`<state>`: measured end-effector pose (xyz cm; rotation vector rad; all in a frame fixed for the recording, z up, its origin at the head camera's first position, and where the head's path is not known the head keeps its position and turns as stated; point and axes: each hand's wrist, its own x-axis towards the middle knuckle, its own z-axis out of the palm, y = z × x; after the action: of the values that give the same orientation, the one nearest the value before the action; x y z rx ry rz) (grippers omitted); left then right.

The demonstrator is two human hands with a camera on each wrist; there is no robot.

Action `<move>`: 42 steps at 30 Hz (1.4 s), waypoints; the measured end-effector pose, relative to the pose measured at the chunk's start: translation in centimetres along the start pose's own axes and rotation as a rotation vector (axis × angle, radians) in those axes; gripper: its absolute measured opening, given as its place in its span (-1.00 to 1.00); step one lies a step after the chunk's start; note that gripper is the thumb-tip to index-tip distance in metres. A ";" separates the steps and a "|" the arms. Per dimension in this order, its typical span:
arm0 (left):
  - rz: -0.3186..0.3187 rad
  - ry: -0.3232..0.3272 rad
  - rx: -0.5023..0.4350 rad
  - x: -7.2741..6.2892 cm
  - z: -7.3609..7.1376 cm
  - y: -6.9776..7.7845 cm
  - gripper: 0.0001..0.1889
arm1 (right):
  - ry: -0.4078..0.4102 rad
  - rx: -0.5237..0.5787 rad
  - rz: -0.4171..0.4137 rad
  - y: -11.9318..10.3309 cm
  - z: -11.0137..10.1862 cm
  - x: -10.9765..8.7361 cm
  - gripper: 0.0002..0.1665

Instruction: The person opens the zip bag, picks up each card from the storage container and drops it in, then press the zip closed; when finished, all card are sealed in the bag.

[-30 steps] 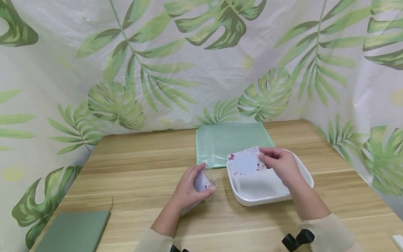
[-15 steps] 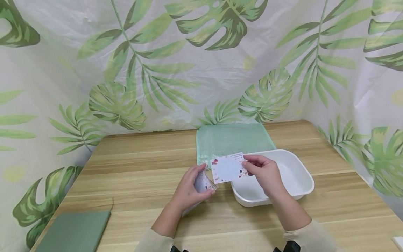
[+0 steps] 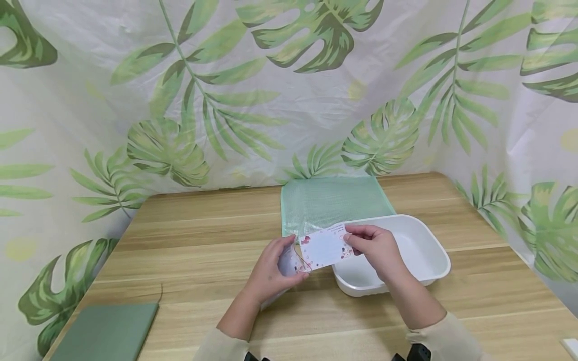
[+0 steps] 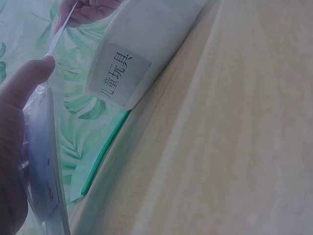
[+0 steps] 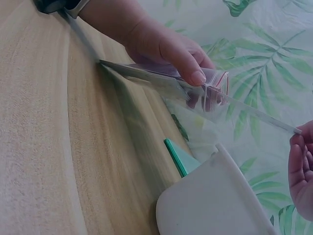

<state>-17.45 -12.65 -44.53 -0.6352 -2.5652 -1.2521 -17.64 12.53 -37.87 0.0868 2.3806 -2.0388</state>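
My left hand grips a clear zip bag with red lines at its mouth, and holds it gaping. Inside the bag are pale printed cards, seen in the left wrist view. My right hand pinches a white card with red floral corners by its right end. The card's left end is at the bag's mouth, apparently just inside it. Below my right hand stands a white plastic bin, with a label of printed characters on its side.
Behind the bin a green mesh zip pouch lies flat on the wooden table. A green flat book-like object is at the front left. Part of a white object shows at the right edge.
My right hand has brought the card leftward from over the bin to the mouth of the bag. The left hand and bag have stayed in place.
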 end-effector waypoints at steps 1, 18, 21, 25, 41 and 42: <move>0.003 0.000 0.000 0.0 0.0 0.0 -0.10 | -0.005 -0.001 0.001 0.0 0.0 0.0 -0.56; -0.007 0.001 -0.004 -0.1 0.0 0.1 -0.09 | -0.101 -0.112 0.006 -1.4 -0.2 1.1 -0.61; -0.009 -0.002 -0.007 -0.1 0.0 0.1 -0.07 | -0.115 -0.116 0.007 -1.6 -0.1 1.2 -0.60; -0.005 -0.003 -0.005 -0.2 0.0 0.1 -0.07 | -0.128 -0.118 -0.002 -1.4 0.4 1.5 -0.59; 0.034 0.019 0.002 -0.1 0.1 0.0 -0.12 | -0.228 -0.107 -0.059 0.6 4.1 1.5 -0.69; 0.040 0.023 0.004 -0.1 0.1 0.0 -0.12 | -0.242 -0.109 -0.069 0.7 4.2 1.5 -0.69</move>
<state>-17.34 -12.62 -44.65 -0.6638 -2.5230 -1.2343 -19.24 8.56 -39.27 -0.2311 2.3655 -1.8208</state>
